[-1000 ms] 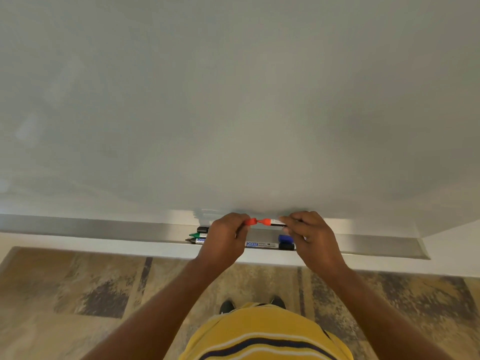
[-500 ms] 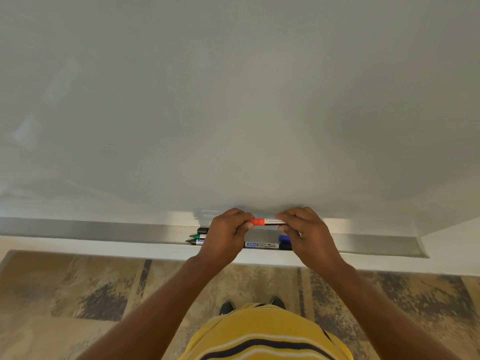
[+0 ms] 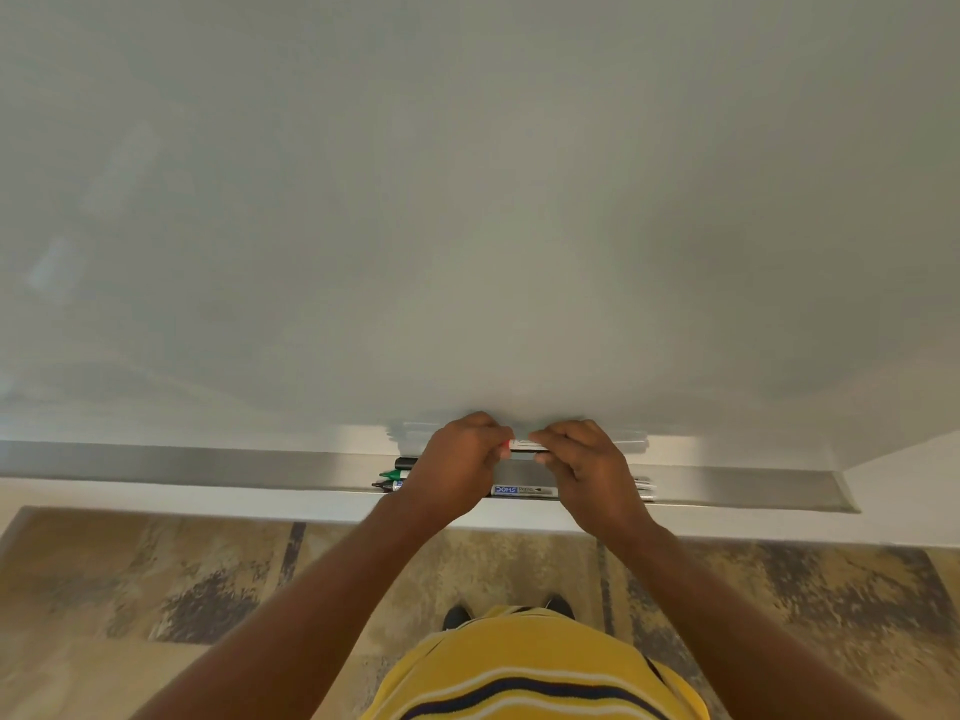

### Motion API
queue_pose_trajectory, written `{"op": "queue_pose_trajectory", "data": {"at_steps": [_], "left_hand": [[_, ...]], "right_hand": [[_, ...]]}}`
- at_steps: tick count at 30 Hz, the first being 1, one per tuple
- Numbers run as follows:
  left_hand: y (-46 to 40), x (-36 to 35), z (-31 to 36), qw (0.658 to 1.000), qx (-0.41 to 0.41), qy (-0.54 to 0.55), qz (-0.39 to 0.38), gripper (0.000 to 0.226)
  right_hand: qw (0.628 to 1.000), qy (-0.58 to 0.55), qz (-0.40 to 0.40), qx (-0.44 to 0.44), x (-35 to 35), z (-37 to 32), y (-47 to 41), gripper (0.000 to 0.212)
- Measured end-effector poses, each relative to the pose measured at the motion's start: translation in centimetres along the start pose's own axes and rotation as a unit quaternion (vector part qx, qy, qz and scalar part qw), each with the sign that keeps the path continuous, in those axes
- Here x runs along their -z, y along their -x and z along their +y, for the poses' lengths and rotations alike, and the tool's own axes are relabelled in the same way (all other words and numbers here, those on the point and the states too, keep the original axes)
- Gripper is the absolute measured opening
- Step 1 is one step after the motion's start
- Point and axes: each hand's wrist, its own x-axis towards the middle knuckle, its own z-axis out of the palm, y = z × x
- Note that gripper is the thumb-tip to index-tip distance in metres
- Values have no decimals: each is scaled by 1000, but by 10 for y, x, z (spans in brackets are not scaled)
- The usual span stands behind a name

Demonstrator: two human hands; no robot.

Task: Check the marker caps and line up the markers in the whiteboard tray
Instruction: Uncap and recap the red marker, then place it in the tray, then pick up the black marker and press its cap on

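Observation:
I hold a red marker (image 3: 525, 446) level, just above the metal whiteboard tray (image 3: 208, 465). My left hand (image 3: 457, 470) is closed over its red cap end, of which only a sliver shows. My right hand (image 3: 587, 470) grips the white barrel. The two hands nearly touch. In the tray below lie a black marker (image 3: 405, 463), a green marker (image 3: 394, 474) and a white marker with a blue label (image 3: 524, 491). My hands hide most of them.
The whiteboard (image 3: 467, 200) fills the upper view. The tray runs left to its far end and stops at the right (image 3: 847, 498). Below are a white ledge, a patterned floor (image 3: 156, 589), my shoes and yellow striped shirt.
My hands have come together along the red marker. The red cap, plainly visible a second ago, is now almost wholly covered by my left fingers.

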Motion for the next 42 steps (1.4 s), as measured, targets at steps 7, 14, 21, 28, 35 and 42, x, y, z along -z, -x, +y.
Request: {"op": "queue_pose_trajectory", "data": {"at_steps": [7, 14, 21, 28, 35, 42], "left_hand": [[9, -32, -26, 995, 71, -65, -29, 20], [7, -63, -37, 984, 89, -129, -82, 17], [3, -74, -40, 977, 85, -161, -108, 25], [1, -84, -41, 974, 28, -193, -118, 34], [1, -92, -38, 976, 3, -194, -101, 31], [4, -96, -35, 983, -2, -162, -85, 28]], "right_hand": [[996, 30, -53, -68, 3, 43, 17, 54], [975, 120, -97, -157, 15, 90, 44, 50], [968, 140, -169, -124, 6, 100, 49, 44], [961, 163, -199, -104, 4, 105, 50, 47], [962, 162, -195, -102, 12, 111, 50, 45], [963, 168, -190, -95, 17, 111, 49, 47]]}}
